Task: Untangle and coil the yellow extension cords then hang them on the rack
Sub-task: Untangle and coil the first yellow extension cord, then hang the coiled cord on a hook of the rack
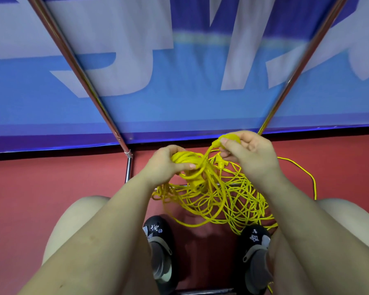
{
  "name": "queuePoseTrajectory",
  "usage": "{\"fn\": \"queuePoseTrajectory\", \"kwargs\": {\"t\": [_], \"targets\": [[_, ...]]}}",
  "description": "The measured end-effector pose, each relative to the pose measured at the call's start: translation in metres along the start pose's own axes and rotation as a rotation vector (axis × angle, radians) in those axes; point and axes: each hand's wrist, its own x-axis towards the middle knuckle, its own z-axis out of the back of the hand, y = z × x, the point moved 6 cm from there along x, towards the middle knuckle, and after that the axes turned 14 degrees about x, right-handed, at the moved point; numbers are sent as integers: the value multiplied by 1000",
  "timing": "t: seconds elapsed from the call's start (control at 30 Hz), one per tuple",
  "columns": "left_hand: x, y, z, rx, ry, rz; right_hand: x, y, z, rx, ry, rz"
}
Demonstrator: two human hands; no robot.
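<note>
Black shoes (160, 248) on red floor (51, 179), blue banner (179, 92), perhaps blurred

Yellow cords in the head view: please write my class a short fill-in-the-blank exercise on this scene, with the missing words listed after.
1. The left hand grips a bunch of ____ cord loops.
2. The right hand pinches a plug above the ____ pile of cords.
3. The pile lies on a ____ floor.
4. Each foot wears a ____ shoe.

Missing words: yellow; tangled; red; black
</note>
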Motion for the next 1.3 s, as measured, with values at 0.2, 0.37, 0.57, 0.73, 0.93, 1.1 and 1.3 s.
{"fn": "queuePoseTrajectory", "kwargs": {"t": [0.2,0.37,0.57,0.73,0.93,1.1,1.3], "targets": [[-10,-24,-29,363,128,-91,15,-6,2,-109,-51,17],[-13,-37,-37,422,53,-113,32,-16,19,-164,-177,-103],[-10,-34,-30,110,56,-76,33,-20,32,-128,-232,-111],[-12,-41,-20,-47,33,-76,17,-8,10,-510,45,310],[-13,-43,-12,-76,15,-118,9,-36,-5,-500,249,30],[-11,-41,3,-177,-43,-86,7,-43,-13,-287,404,-184],[-18,-45,14,-182,-17,-98,3,-34,-21,-301,479,-155]]}}
